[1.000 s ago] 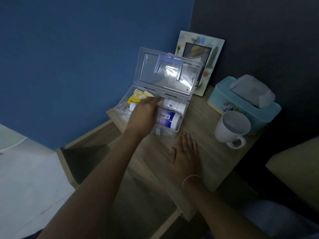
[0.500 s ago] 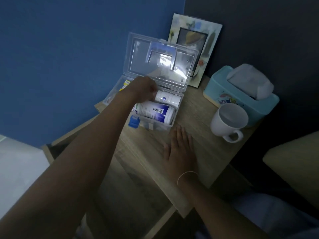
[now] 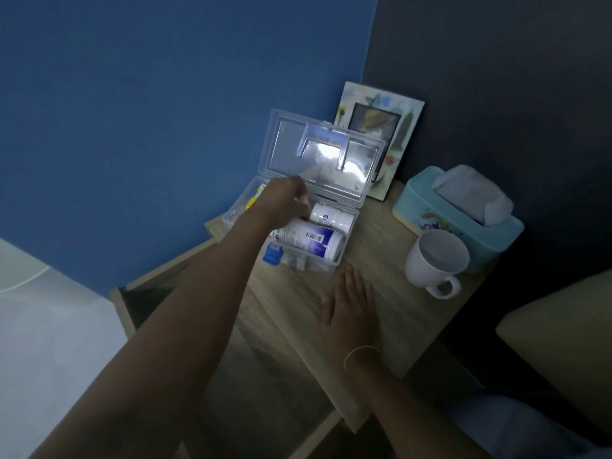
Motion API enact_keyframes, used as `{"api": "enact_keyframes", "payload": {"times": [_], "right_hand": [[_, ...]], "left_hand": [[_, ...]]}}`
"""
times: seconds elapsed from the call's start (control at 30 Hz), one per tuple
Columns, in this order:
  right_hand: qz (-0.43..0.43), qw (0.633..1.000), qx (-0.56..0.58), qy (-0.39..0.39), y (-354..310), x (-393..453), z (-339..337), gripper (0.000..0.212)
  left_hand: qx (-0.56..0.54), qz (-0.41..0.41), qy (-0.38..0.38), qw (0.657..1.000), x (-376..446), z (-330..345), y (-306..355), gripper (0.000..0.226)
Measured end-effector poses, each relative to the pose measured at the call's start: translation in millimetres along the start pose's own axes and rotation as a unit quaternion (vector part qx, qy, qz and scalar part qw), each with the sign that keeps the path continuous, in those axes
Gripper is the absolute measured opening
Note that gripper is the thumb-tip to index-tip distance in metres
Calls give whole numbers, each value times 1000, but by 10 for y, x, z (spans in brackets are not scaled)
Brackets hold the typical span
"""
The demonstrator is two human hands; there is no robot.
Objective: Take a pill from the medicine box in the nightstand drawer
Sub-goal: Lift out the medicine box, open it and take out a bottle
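Left hand (image 3: pixel 286 202): we dig in box (image 3: pixel 347 226), fingers curled; grasp unclear.
Right hand (image 3: pixel 347 306): flat, empty.
Risk: we could tip the box.

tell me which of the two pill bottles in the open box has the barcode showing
The nearer, larger bottle, lying on its side at the front of the medicine box, with a dark blue label. The smaller all-white bottle behind it, by the left hand, shows only a small round mark.
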State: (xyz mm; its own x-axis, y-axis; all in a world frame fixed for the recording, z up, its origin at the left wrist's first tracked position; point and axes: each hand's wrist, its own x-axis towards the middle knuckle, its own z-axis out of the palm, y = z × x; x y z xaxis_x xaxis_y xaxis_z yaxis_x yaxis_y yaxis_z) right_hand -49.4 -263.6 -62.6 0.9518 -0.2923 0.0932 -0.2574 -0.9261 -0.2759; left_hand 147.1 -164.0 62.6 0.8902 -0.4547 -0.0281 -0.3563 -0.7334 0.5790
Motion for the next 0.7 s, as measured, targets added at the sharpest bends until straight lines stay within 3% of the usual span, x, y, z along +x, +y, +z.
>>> {"api": "enact_keyframes", "payload": {"times": [0.1,0.3,0.33,0.4,0.47,0.53,0.63,0.7], "right_hand": [[-6,1000,1,-14,2,-10,-42,57],[-11,999,29,-45,-4,0,-174,57],[0,998,50,-50,-13,12,-211,55],[65,971,226,-51,-74,37,-322,40],[161,876,452,-51,-184,-12,-438,26],[212,773,589,-98,-295,-137,-521,19],[237,623,707,-236,-383,-299,-576,19],[267,539,754,-266,-400,-310,-614,23]], "left_hand": [[-21,13,49,998,-295,-75,45,47],[-98,12,87,991,-1196,-71,80,40],[-105,6,88,991,-1354,-47,72,40],[-113,-3,91,989,-1635,23,36,37],[-131,-10,89,987,-1846,103,14,35],[-144,-11,78,986,-1996,181,11,35],[-158,5,69,985,-2063,220,66,35],[-152,21,67,986,-2042,215,67,36]]}}
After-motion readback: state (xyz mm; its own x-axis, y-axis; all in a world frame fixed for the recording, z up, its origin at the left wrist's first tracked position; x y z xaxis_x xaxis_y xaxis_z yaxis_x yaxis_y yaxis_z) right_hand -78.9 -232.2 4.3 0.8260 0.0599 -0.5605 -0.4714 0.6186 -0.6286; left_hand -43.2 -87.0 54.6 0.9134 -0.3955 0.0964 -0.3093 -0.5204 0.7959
